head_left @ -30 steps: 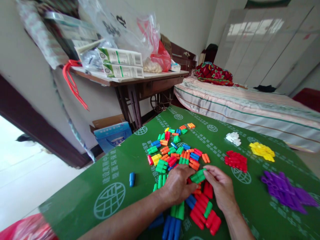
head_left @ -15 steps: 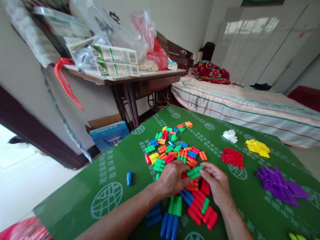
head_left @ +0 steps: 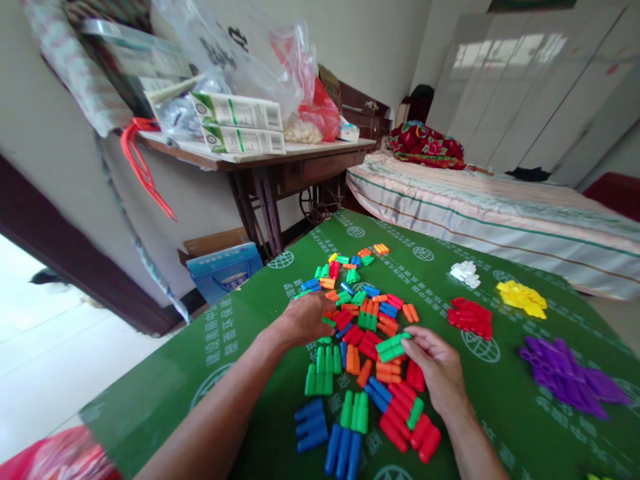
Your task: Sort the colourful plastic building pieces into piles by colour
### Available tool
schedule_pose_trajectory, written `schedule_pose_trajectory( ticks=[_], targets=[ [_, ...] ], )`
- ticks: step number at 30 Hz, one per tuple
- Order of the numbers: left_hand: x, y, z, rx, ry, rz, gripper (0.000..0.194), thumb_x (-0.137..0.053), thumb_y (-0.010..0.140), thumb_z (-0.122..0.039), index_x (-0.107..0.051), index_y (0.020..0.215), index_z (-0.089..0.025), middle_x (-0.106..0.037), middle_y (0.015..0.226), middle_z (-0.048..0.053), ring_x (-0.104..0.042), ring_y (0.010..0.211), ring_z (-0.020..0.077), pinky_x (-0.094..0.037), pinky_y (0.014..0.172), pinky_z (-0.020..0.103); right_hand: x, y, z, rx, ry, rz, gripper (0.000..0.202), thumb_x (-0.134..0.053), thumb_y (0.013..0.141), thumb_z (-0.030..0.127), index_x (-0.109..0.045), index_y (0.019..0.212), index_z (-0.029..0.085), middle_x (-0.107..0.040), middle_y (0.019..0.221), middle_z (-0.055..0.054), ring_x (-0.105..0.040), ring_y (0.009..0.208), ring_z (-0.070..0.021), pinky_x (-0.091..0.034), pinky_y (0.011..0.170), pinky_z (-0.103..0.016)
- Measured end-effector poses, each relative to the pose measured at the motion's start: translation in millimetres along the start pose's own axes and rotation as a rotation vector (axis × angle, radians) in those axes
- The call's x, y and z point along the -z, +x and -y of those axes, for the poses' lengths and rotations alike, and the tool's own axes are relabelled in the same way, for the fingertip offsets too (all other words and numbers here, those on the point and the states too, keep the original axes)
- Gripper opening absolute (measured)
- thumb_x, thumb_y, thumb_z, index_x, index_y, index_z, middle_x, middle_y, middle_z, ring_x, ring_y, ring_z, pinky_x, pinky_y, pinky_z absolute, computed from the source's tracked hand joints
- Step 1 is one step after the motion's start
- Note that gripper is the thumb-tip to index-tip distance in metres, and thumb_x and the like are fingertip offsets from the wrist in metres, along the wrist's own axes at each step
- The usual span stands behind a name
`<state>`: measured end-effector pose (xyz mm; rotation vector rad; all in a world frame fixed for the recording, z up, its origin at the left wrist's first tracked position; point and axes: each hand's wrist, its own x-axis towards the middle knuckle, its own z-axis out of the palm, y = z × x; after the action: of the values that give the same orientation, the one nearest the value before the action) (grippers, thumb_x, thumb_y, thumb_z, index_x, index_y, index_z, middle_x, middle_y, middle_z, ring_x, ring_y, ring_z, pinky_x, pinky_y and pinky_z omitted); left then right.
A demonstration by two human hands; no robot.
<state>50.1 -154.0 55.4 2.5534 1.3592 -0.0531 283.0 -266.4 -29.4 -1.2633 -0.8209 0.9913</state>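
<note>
My right hand (head_left: pixel 436 367) pinches a joined group of green plastic bullet-shaped blocks (head_left: pixel 393 347) between thumb and fingers, just above the pile. My left hand (head_left: pixel 309 318) reaches over the left side of the loose blocks, back uppermost. Its fingertips point down among green, orange and red pieces and are mostly hidden. Below it on the table lie a joined green group (head_left: pixel 320 371) and a blue group (head_left: pixel 311 425). Nearer me is a green-and-blue joined group (head_left: pixel 345 440). A red-and-blue group with one green block (head_left: pixel 415 413) lies beside my right wrist.
Sorted heaps lie to the right on the green table (head_left: pixel 150 400): white (head_left: pixel 465 273), red (head_left: pixel 470 318), yellow (head_left: pixel 521 298) and purple pieces (head_left: pixel 570 377). Behind stand a desk (head_left: pixel 310 160) with boxes and plastic bags, and a bed (head_left: pixel 475 207).
My left hand has left the green blocks and moved left and away from me to the loose pieces. My right hand stays almost in place, still holding the green group.
</note>
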Motion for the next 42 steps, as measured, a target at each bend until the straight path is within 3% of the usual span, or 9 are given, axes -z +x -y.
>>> schedule_pose_trajectory(
  ticks=[4, 10, 16, 20, 22, 26, 32, 36, 42],
  targets=[
    [-1.7, -1, -4, 0.001, 0.045, 0.01, 0.037, -0.065, 0.067, -0.027, -0.066, 0.103, -0.021, -0.062, 0.112, 0.008, -0.057, 0.104, 0.0254, -0.046, 0.085, 0.032, 0, 0, 0, 0.004, -0.015, -0.007, 0.039, -0.078, 0.063, 0.04, -0.068, 0.093, 0.017, -0.072, 0.081, -0.005, -0.065, 0.072, -0.0184, -0.053, 0.069, -0.029],
    [-2.8, 2, -2, 0.059, 0.021, -0.002, 0.02, -0.061, 0.066, -0.02, -0.065, 0.086, -0.018, -0.066, 0.097, 0.007, -0.06, 0.089, 0.0216, -0.046, 0.074, 0.029, -1, -1, 2, 0.017, -0.049, -0.008, 0.037, -0.076, 0.064, 0.04, -0.068, 0.093, 0.018, -0.071, 0.08, -0.004, -0.065, 0.071, -0.0176, -0.053, 0.068, -0.028],
    [-2.7, 3, -1, 0.043, -0.333, -0.144, 0.005, -0.057, 0.066, -0.021, -0.057, 0.069, -0.017, -0.055, 0.063, -0.003, -0.049, 0.059, 0.0103, -0.036, 0.054, 0.021, -4, -1, 3, 0.077, -0.138, -0.018, 0.038, -0.075, 0.065, 0.042, -0.069, 0.093, 0.016, -0.071, 0.078, -0.005, -0.064, 0.069, -0.0177, -0.052, 0.064, -0.027],
    [-9.1, 7, -17, -0.011, -0.535, -0.186, 0.008, -0.05, 0.07, -0.018, -0.056, 0.074, -0.016, -0.047, 0.056, -0.006, -0.042, 0.052, 0.0079, -0.032, 0.049, 0.019, -7, -1, 3, 0.136, -0.226, -0.045, 0.034, -0.073, 0.066, 0.043, -0.071, 0.087, 0.016, -0.071, 0.078, -0.006, -0.064, 0.07, -0.0191, -0.052, 0.065, -0.029],
    [-12.9, 12, -27, 0.02, -0.423, -0.151, 0.016, -0.046, 0.071, -0.014, -0.059, 0.079, -0.015, -0.052, 0.059, -0.005, -0.046, 0.056, 0.0084, -0.035, 0.052, 0.019, -8, -2, 5, 0.168, -0.275, -0.038, 0.031, -0.07, 0.068, 0.043, -0.071, 0.085, 0.017, -0.07, 0.077, -0.005, -0.063, 0.07, -0.019, -0.051, 0.065, -0.029],
    [-13.2, 25, -44, 0.082, -0.177, -0.052, 0.022, -0.044, 0.076, -0.019, -0.065, 0.069, -0.016, -0.063, 0.067, 0.001, -0.057, 0.068, 0.0134, -0.043, 0.063, 0.023, -11, -2, 10, 0.256, -0.343, -0.007, 0.024, -0.066, 0.072, 0.042, -0.07, 0.078, 0.02, -0.067, 0.073, -0.003, -0.061, 0.069, -0.018, -0.049, 0.064, -0.027],
    [-3.6, 43, -68, 0.189, 0.028, 0.048, 0.022, -0.059, 0.071, -0.031, -0.07, 0.082, -0.015, -0.071, 0.089, 0.015, -0.065, 0.088, 0.0298, -0.05, 0.074, 0.039, -13, 0, 9, 0.339, -0.368, 0.001, 0.02, -0.063, 0.075, 0.04, -0.069, 0.074, 0.021, -0.066, 0.076, -0.004, -0.061, 0.073, -0.0184, -0.048, 0.066, -0.026],
    [-2.8, 53, -82, 0.212, 0.088, 0.087, 0.031, -0.067, 0.066, -0.033, -0.069, 0.092, -0.016, -0.069, 0.1, 0.018, -0.063, 0.099, 0.0319, -0.05, 0.08, 0.042, -12, 3, 3, 0.368, -0.377, -0.012, 0.018, -0.061, 0.075, 0.037, -0.069, 0.074, 0.021, -0.065, 0.076, -0.003, -0.06, 0.073, -0.0178, -0.047, 0.065, -0.026],
    [-7.7, 58, -90, 0.24, 0.1, 0.092, 0.046, -0.066, 0.066, -0.05, -0.067, 0.099, -0.019, -0.067, 0.107, 0.018, -0.062, 0.103, 0.032, -0.051, 0.082, 0.042, -11, 7, -1, 0.421, -0.42, -0.03, 0.014, -0.059, 0.076, 0.031, -0.068, 0.072, 0.021, -0.065, 0.073, -0.002, -0.06, 0.071, -0.0168, -0.047, 0.065, -0.026]
  ],
)
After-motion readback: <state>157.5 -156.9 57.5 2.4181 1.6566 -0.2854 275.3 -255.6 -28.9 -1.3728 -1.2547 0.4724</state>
